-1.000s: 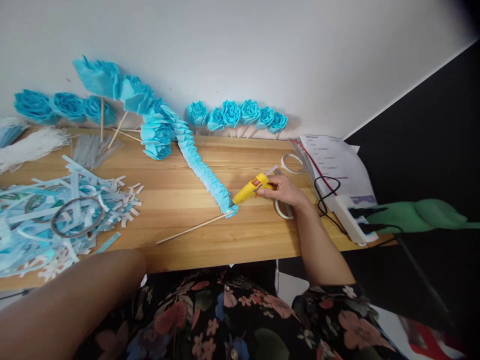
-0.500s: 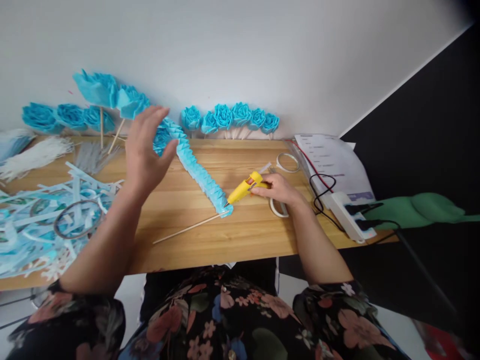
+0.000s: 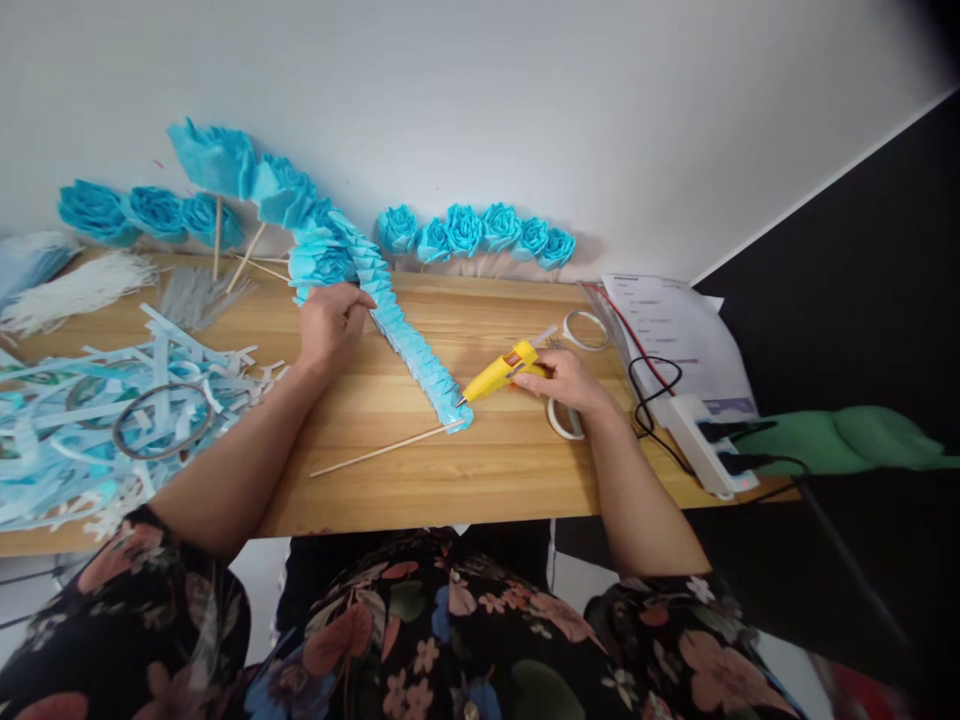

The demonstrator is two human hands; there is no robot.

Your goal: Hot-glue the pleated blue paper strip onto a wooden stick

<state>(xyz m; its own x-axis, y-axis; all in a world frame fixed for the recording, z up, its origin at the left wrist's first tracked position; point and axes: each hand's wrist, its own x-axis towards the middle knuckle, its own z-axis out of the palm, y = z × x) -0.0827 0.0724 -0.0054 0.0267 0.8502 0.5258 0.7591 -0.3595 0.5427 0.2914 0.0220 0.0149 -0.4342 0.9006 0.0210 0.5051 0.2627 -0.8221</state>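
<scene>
My right hand [image 3: 568, 380] is closed round a yellow glue gun [image 3: 501, 372], its tip at the near end of a pleated blue paper strip [image 3: 414, 352]. The strip runs diagonally up to the blue flowers at the back. A thin wooden stick [image 3: 382, 450] lies with one end on the strip's near end. Beside the strip's left edge, my left hand [image 3: 334, 325] has its fingers closed together; what they hold, if anything, is hidden. A large blue paper flower [image 3: 319, 258] is just behind this hand.
Blue flowers on sticks [image 3: 463, 230] lean along the wall. Paper scraps [image 3: 150, 420] with tape rolls cover the left side. At right are a tape ring [image 3: 586, 330], papers [image 3: 675, 340], cables and a white power strip [image 3: 709, 447].
My left hand has come down from its raised, spread pose to beside the strip, and its fingers have closed. The glue gun stays at the strip's near end. The view has shifted slightly.
</scene>
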